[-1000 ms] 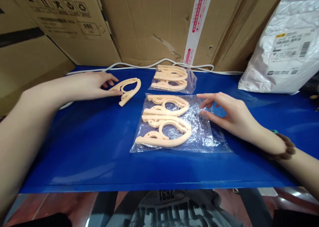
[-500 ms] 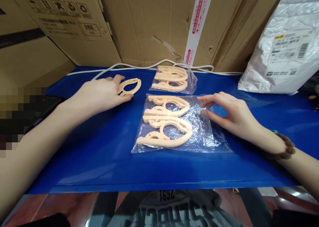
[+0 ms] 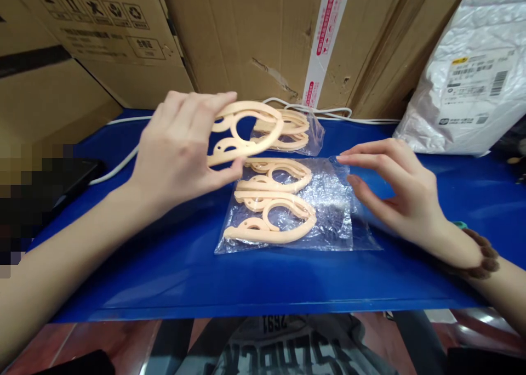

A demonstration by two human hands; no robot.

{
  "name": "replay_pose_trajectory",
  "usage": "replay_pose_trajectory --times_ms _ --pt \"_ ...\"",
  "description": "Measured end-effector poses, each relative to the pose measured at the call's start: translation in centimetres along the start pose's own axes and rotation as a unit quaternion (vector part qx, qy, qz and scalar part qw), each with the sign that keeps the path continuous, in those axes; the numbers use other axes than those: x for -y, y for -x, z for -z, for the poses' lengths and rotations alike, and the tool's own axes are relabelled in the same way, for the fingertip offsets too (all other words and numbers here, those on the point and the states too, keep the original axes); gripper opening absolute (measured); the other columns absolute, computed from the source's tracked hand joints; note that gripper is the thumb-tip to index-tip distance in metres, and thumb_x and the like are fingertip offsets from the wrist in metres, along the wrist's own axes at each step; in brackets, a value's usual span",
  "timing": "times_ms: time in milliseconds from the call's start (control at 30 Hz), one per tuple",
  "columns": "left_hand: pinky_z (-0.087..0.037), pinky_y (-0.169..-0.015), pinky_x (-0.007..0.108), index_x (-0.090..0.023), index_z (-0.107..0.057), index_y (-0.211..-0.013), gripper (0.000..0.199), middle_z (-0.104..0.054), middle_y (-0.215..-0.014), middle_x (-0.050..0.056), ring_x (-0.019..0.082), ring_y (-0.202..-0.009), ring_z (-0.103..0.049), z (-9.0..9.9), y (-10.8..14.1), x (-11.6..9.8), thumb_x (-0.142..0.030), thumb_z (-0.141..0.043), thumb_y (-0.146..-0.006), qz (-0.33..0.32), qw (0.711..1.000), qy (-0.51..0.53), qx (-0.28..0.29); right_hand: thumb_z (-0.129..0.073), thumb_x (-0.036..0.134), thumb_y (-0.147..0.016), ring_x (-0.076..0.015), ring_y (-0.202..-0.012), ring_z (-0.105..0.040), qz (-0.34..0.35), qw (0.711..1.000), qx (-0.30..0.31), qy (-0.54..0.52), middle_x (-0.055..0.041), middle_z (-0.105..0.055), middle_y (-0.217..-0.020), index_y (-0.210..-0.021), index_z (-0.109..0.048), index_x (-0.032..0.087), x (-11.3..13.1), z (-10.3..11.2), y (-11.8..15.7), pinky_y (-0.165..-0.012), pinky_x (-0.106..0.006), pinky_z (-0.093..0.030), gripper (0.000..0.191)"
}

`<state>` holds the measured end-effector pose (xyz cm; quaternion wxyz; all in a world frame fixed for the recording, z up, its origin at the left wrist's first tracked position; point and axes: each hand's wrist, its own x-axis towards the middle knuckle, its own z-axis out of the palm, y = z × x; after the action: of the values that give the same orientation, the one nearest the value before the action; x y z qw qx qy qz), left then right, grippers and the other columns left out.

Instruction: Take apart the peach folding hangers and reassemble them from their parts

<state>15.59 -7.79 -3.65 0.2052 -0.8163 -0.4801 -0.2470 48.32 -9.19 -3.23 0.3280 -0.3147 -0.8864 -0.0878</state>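
A beige folding hanger (image 3: 271,136) is held up by my left hand (image 3: 184,145), thumb below and fingers above it, over the blue table. Beneath and to the right lies a clear plastic bag (image 3: 332,221) with beige hangers (image 3: 287,235) inside. Behind it sits a smaller clear bag (image 3: 316,136) of similar hangers, partly covered by the held one. My right hand (image 3: 405,191) is just right of the large bag, fingers apart, fingertips close to its upper right corner; whether they touch it is unclear.
Cardboard boxes (image 3: 255,35) stand along the back, with a white cable (image 3: 119,169) before them. A white plastic parcel (image 3: 456,90) leans at the back right. At the left lies a black object (image 3: 78,180). The blue table's front edge (image 3: 263,309) runs across below.
My left hand has lifted the hanger off the table and carried it right. My right hand has shifted slightly right.
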Motion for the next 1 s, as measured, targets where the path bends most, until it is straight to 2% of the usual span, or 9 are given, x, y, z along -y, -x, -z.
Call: replay_pose_trajectory --times_ms 100,167,267,367,467,567,833,1000 --pt "-0.043 -0.105 0.051 -0.008 -0.038 -0.146 0.078 -0.058 -0.137 0.020 0.036 -0.119 -0.055 -0.2 0.4 -1.5 -0.041 -0.070 -0.084 -0.100 0.991 0.067 -0.064 -0.061 0.009 -0.088 -0.0238 -0.093 -0.064 0.043 0.998 -0.033 0.019 -0.0067 -0.069 -0.112 -0.113 -0.065 0.025 0.9 0.4 0.0 -0.085 -0.043 -0.049 0.030" --pt "-0.045 -0.104 0.049 -0.009 -0.038 -0.145 0.077 -0.060 -0.135 0.019 0.032 -0.119 -0.056 -0.2 0.6 -2.8 -0.039 -0.072 -0.084 -0.150 0.979 0.102 -0.095 -0.066 0.013 -0.088 -0.0253 -0.101 -0.064 0.063 0.997 -0.029 0.029 -0.0087 -0.068 -0.121 -0.118 -0.063 0.024 1.6 0.5 -0.1 -0.089 -0.044 -0.049 0.032" --pt "-0.046 -0.105 0.044 -0.011 -0.038 -0.144 0.071 -0.061 -0.136 0.017 0.028 -0.123 -0.055 -0.2 0.7 -4.5 -0.036 -0.071 -0.086 -0.192 0.966 0.149 -0.091 -0.070 0.033 -0.091 -0.0318 -0.126 -0.055 0.070 0.996 0.030 0.039 -0.0157 -0.054 -0.146 -0.137 -0.053 0.022 2.5 0.3 -0.2 -0.100 -0.049 -0.046 0.050" --pt "-0.047 -0.107 0.041 -0.010 -0.040 -0.142 0.066 -0.062 -0.136 0.017 0.026 -0.128 -0.054 -0.3 0.8 -5.7 -0.032 -0.070 -0.088 -0.226 0.951 0.193 -0.080 -0.067 0.044 -0.092 -0.0328 -0.133 -0.051 0.085 0.994 0.067 0.030 -0.0170 -0.049 -0.150 -0.146 -0.045 0.020 2.7 -0.2 -0.1 -0.102 -0.050 -0.045 0.063" --pt "-0.047 -0.108 0.041 -0.013 -0.039 -0.143 0.064 -0.062 -0.137 0.015 0.025 -0.132 -0.053 -0.6 0.9 -6.0 -0.031 -0.069 -0.090 -0.228 0.948 0.214 -0.057 -0.066 0.048 -0.092 -0.0312 -0.127 -0.056 0.115 0.990 0.073 0.040 -0.0152 -0.056 -0.144 -0.147 -0.044 0.021 2.5 -0.6 0.1 -0.100 -0.048 -0.045 0.065" --pt "-0.047 -0.109 0.042 -0.015 -0.038 -0.144 0.064 -0.061 -0.138 0.014 0.025 -0.134 -0.052 -0.9 1.0 -5.9 -0.032 -0.068 -0.090 -0.219 0.947 0.231 -0.050 -0.063 0.051 -0.094 -0.0315 -0.126 -0.056 0.129 0.986 0.084 0.063 -0.0161 -0.055 -0.145 -0.148 -0.043 0.021 2.4 -0.7 0.2 -0.097 -0.048 -0.045 0.065" --pt "-0.047 -0.109 0.040 -0.013 -0.037 -0.146 0.068 -0.060 -0.140 0.015 0.025 -0.133 -0.053 -1.3 1.1 -5.9 -0.037 -0.068 -0.091 -0.213 0.954 0.206 -0.053 -0.060 0.048 -0.096 -0.0303 -0.117 -0.059 0.105 0.989 0.084 0.066 -0.0150 -0.059 -0.138 -0.149 -0.041 0.020 2.3 -0.7 0.2 -0.090 -0.046 -0.047 0.063" --pt "-0.049 -0.106 0.046 -0.012 -0.036 -0.147 0.069 -0.059 -0.139 0.016 0.029 -0.126 -0.056 -1.6 0.9 -4.6 -0.036 -0.067 -0.091 -0.191 0.967 0.164 -0.047 -0.066 0.048 -0.091 -0.0321 -0.116 -0.059 0.078 0.991 0.099 0.043 -0.0137 -0.059 -0.138 -0.149 -0.042 0.023 0.7 0.2 -0.2 -0.091 -0.049 -0.048 0.068"
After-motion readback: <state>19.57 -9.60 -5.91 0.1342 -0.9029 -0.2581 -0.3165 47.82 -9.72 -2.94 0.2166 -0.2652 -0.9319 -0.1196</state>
